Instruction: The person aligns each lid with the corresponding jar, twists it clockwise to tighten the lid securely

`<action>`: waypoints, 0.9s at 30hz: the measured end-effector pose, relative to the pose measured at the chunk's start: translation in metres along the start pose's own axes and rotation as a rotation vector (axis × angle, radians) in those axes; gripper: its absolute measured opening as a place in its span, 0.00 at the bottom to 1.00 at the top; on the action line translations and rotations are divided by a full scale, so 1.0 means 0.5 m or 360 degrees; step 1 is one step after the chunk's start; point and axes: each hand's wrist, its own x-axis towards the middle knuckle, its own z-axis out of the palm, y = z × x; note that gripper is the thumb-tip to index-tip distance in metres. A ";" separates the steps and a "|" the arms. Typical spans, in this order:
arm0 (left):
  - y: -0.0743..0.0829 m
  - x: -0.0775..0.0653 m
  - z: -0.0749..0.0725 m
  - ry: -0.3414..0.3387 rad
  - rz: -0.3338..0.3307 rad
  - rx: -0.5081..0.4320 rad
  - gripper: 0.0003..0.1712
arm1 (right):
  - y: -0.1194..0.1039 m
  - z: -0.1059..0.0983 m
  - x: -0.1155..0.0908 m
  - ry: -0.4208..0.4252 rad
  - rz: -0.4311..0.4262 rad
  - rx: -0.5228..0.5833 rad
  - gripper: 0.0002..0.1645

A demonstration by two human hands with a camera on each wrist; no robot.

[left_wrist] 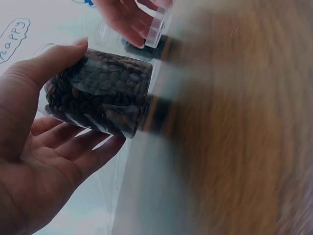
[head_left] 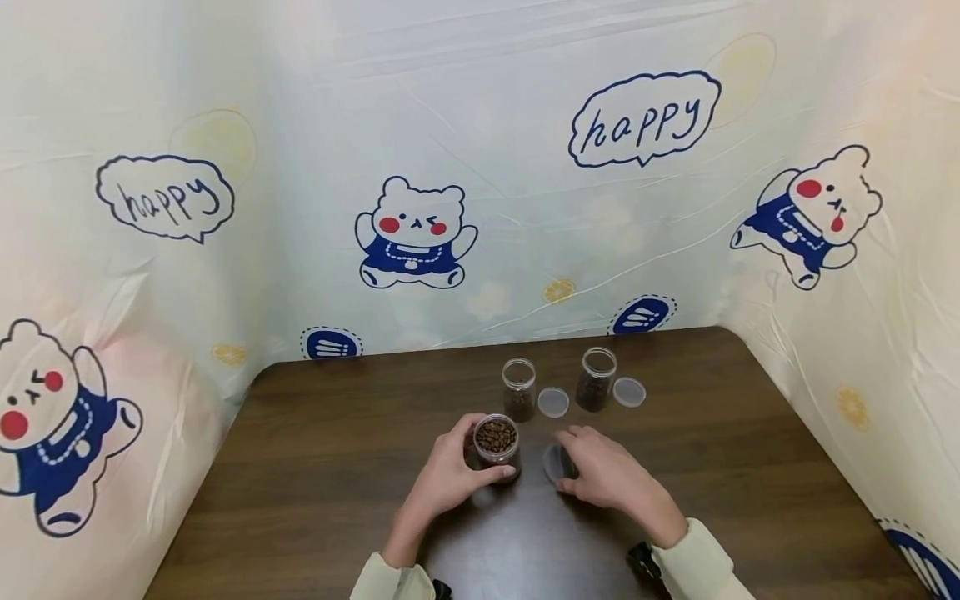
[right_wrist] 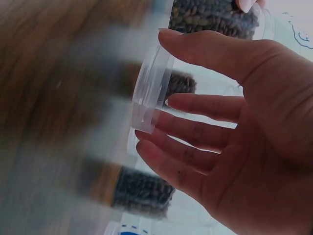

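Observation:
My left hand (head_left: 448, 468) holds a clear jar (head_left: 497, 446) full of brown coffee beans, thumb on one side and fingers on the other. The jar's mouth is uncovered in the head view; its dark contents (left_wrist: 100, 93) show through the wall in the left wrist view. Just to its right, my right hand (head_left: 603, 471) spans a round translucent lid (head_left: 557, 462) low over the tabletop. In the right wrist view the thumb meets one edge of this lid (right_wrist: 152, 88) and fingertips meet the opposite edge. Whether the lid touches the table is unclear.
Two more uncovered clear jars, a left one (head_left: 519, 390) and a right one (head_left: 596, 380), stand farther back, partly filled with dark contents. Beside them lie two loose lids, one (head_left: 553, 402) between the jars and another (head_left: 629, 392) at the right. Printed cloth (head_left: 480, 125) surrounds the wooden table (head_left: 322, 467).

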 end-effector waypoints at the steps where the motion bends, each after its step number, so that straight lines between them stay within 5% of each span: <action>1: 0.001 0.000 0.004 -0.0006 0.0006 0.0002 0.41 | 0.004 -0.001 -0.001 0.0007 0.0005 -0.0006 0.38; 13: 0.008 -0.003 0.045 -0.0093 0.0053 0.0009 0.42 | 0.022 0.010 -0.013 -0.0020 0.0060 0.0023 0.37; 21: 0.003 -0.005 0.056 -0.0153 0.0035 -0.0113 0.41 | 0.023 0.017 -0.017 -0.0016 0.0049 0.0008 0.36; 27: -0.004 -0.005 0.059 -0.0206 0.0011 -0.0201 0.42 | 0.030 0.013 -0.014 -0.0080 0.0106 0.0099 0.46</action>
